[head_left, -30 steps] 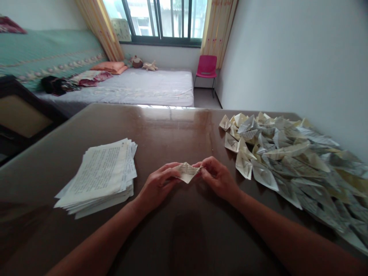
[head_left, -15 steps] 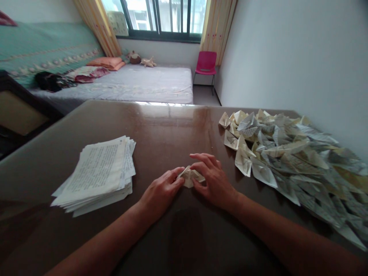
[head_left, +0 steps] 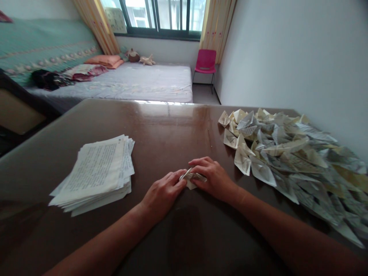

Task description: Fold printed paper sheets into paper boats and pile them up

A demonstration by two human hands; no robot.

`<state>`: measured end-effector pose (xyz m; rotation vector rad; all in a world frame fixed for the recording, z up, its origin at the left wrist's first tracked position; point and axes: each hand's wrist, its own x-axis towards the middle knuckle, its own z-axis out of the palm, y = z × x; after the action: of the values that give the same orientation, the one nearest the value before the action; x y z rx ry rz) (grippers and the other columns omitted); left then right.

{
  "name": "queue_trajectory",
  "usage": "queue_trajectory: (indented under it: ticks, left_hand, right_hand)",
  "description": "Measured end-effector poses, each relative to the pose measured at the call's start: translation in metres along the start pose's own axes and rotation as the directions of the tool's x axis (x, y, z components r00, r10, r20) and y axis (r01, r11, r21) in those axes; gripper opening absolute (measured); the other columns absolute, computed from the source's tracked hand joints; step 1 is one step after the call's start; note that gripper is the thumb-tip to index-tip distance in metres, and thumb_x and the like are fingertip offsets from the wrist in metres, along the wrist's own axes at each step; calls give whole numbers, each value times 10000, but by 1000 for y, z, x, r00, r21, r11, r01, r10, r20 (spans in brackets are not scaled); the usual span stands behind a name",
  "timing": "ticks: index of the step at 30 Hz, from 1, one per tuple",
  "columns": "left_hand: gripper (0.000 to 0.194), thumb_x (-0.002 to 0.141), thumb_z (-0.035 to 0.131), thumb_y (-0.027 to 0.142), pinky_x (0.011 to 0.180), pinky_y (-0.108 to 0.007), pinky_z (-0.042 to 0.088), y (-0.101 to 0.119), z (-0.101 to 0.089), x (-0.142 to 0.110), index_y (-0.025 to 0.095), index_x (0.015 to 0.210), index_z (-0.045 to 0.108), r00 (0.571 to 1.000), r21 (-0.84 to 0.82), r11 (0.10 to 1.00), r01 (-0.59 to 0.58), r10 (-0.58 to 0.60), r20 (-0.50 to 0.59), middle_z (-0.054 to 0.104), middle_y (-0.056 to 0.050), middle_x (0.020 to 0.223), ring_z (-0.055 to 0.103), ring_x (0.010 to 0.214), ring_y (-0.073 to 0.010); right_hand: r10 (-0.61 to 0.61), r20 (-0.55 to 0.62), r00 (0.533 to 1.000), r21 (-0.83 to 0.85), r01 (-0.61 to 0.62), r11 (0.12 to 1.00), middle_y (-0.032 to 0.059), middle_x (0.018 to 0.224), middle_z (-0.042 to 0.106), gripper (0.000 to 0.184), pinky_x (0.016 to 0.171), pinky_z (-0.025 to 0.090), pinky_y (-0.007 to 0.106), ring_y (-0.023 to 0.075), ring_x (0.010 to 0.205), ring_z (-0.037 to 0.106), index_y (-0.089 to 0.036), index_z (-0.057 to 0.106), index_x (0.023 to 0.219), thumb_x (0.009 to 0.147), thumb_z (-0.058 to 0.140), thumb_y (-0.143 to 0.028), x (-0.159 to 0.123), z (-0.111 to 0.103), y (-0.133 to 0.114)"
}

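Note:
A small piece of folded paper [head_left: 191, 184] lies on the brown table between my hands, its middle partly covered by fingers. My left hand [head_left: 164, 191] pinches its left end between thumb and fingers. On its right side, my right hand [head_left: 214, 177] grips the paper, with the fingers curved over the top and the thumb below. A raised flap shows between the two hands. To the right lies a big heap of folded paper boats [head_left: 287, 153]. On the left is a stack of printed sheets [head_left: 94, 168].
The glossy brown table [head_left: 161, 138] stretches out ahead. Beyond it are a bed [head_left: 149, 82] with pillows and soft toys, and a pink chair [head_left: 206, 62] by the window. A dark-framed chair [head_left: 21, 111] stands at the left, and a white wall [head_left: 287, 53] at the right.
The right hand's raised fingers have come down over the paper. The paper's central part has changed from spread flat to a raised, tilted flap.

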<state>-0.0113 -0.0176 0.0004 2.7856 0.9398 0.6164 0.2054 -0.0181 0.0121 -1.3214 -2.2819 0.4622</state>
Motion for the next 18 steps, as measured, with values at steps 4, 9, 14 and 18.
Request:
queue_trajectory:
  ticks: [4,9,14,18]
  left_hand:
    - [155,937,477,209,808,-340,547,0,-1,2,194,976,627,999,-80,996,29,-28,17,631,-73,1184,616,961,-194]
    - [165,930,490,216,803,-302,537,-1,-2,4,217,984,647,998,-205,977,55,-62,-27,678,-45,1068,616,917,-166]
    - [128,897,544,209,817,-303,533,-7,-2,4,216,903,671,994,-267,960,87,-100,-34,697,-39,1010,617,921,-167]
    - [113,897,550,216,846,-315,516,-12,-1,4,204,862,657,991,-300,948,109,-127,-40,690,-45,1022,615,940,-170]
  right_hand:
    - [-33,44,998,-201,41,979,43,1136,671,113,802,400,387,230,992,572,-225,658,934,847,642,-296,0,1,-10]
    - [-141,37,989,-368,145,918,76,1105,669,94,808,362,385,212,911,579,-197,627,962,900,559,-212,-4,7,-19]
    - [-167,67,984,-288,179,941,51,1092,644,71,753,370,323,190,933,563,-221,618,944,881,586,-231,-4,4,-9]
    - [-129,97,987,-209,147,967,47,928,666,55,738,380,305,176,865,566,-202,614,861,872,593,-251,-2,0,1]
